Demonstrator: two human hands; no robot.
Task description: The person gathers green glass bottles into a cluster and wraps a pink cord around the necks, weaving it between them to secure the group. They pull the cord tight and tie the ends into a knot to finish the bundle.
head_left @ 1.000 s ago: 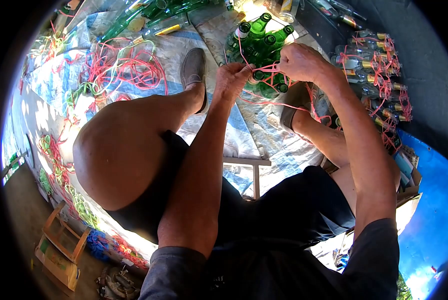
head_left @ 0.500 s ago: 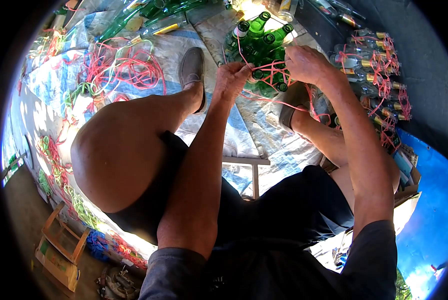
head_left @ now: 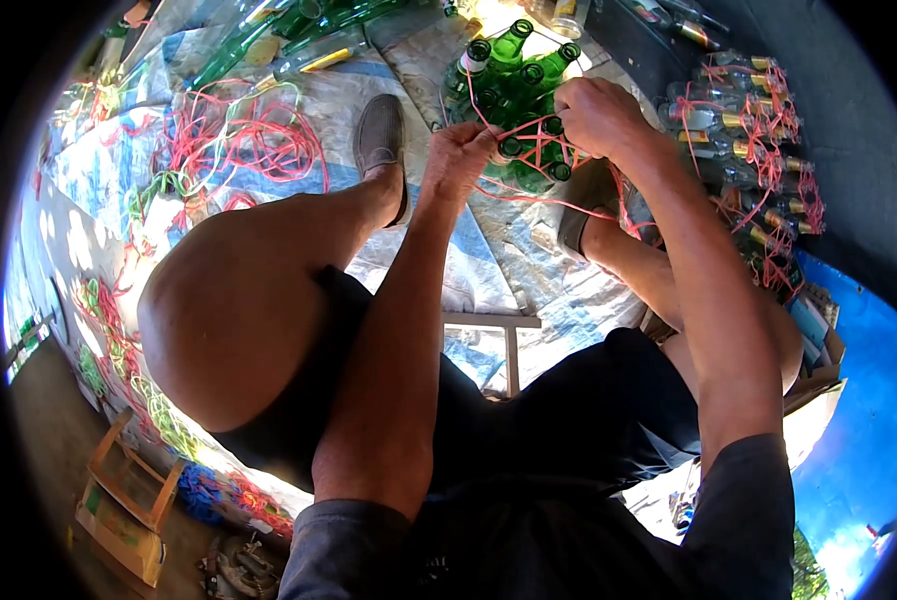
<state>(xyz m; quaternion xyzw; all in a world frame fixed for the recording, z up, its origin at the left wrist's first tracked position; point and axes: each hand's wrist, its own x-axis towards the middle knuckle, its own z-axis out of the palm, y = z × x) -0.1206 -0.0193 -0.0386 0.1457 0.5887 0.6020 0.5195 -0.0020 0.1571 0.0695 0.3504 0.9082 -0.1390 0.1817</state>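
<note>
A cluster of upright green glass bottles [head_left: 514, 90] stands on the sheet between my feet. Pink plastic twine [head_left: 541, 148] criss-crosses the necks of the nearer bottles. At the cluster's left side, my left hand [head_left: 461, 158] is closed, pinching the twine between thumb and finger. My right hand [head_left: 601, 115] is closed at the right side of the cluster, with twine running into its fingers. A loose length of twine hangs below the bottles toward my right shoe [head_left: 589, 200].
Tangled pink twine [head_left: 244, 140] lies on the sheet [head_left: 469, 260] at left. Green bottles [head_left: 339, 25] lie at the upper left. Clear bottles bound with pink twine [head_left: 744, 125] line the right. A wooden chair [head_left: 129, 495] is at lower left, a cardboard box [head_left: 821, 350] at right.
My right hand has shifted slightly left and up, and the twine between the hands has moved with it. My left hand stays nearly where it was, still pinching.
</note>
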